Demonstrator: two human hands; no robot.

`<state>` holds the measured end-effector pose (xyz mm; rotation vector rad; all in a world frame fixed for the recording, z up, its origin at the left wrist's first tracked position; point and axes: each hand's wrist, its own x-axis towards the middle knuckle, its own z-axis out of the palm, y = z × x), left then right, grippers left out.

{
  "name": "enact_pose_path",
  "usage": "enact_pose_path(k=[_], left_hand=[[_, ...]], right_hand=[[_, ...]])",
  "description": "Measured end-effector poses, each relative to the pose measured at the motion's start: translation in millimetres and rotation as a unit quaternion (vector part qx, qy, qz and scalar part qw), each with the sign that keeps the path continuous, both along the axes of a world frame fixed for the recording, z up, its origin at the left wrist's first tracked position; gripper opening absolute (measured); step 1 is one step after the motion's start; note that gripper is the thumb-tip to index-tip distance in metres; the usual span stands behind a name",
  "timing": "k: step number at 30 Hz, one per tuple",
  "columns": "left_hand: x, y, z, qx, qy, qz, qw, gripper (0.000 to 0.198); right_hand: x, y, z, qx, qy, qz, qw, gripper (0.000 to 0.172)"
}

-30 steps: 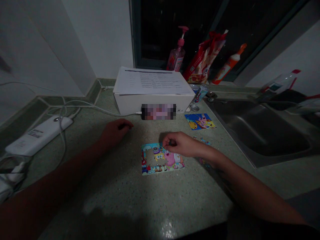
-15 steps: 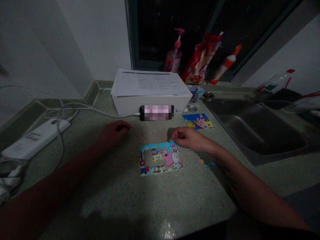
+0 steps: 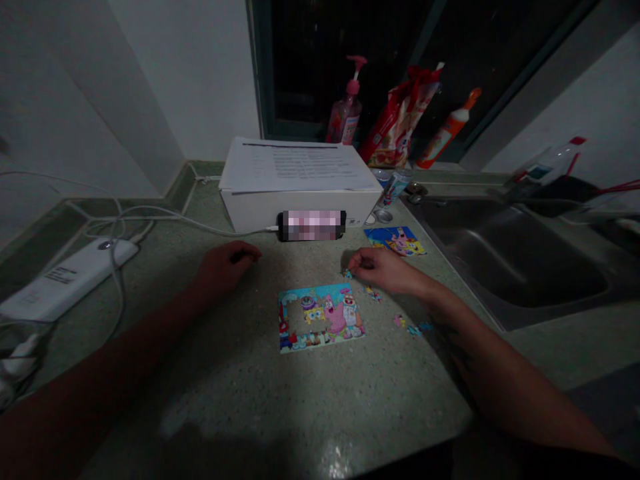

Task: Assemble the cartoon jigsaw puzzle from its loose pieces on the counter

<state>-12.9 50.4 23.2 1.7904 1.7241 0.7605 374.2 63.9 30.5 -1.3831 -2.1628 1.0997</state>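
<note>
A colourful cartoon jigsaw puzzle point(image 3: 320, 316) lies on the speckled counter point(image 3: 260, 393), with a gap in its left middle. My right hand point(image 3: 383, 269) rests just beyond the puzzle's top right corner, fingers pinched on a small puzzle piece point(image 3: 347, 273). A few loose pieces point(image 3: 407, 325) lie to the right of the puzzle, beside my right forearm. My left hand point(image 3: 225, 263) lies on the counter to the upper left of the puzzle, fingers curled, holding nothing that I can see.
A white box point(image 3: 300, 190) with papers on top stands behind, a phone point(image 3: 311, 225) leaning against it. A second puzzle picture point(image 3: 395, 241) lies near the steel sink point(image 3: 510, 260). A power strip point(image 3: 65, 277) with cables sits left. Bottles point(image 3: 345, 110) and a red bag point(image 3: 400, 123) line the window sill.
My right hand has moved off the puzzle's top edge, up and to the right, with a piece pinched in its fingers. The left hand has stayed put.
</note>
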Motion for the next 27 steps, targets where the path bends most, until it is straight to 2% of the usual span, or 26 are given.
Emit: enact_pose_path(k=[9, 16, 23, 27], left_hand=[[0.1, 1.2, -0.6, -0.002, -0.014, 0.006, 1.0, 0.025], [0.3, 1.0, 0.3, -0.004, -0.01, 0.009, 1.0, 0.024], [0.6, 0.5, 2.8, -0.005, 0.003, 0.008, 1.0, 0.026], [0.4, 1.0, 1.9, -0.002, -0.001, 0.003, 1.0, 0.026]], right_hand=[[-0.6, 2.3, -3.3, 0.006, -0.012, -0.001, 1.0, 0.011], [-2.2, -0.5, 1.1, 0.006, 0.001, -0.011, 1.0, 0.009], [-34.9, -26.0, 8.6, -0.068, 0.067, 0.04, 0.995, 0.008], [-51.2, -36.3, 9.2, -0.065, 0.062, 0.068, 0.994, 0.008]])
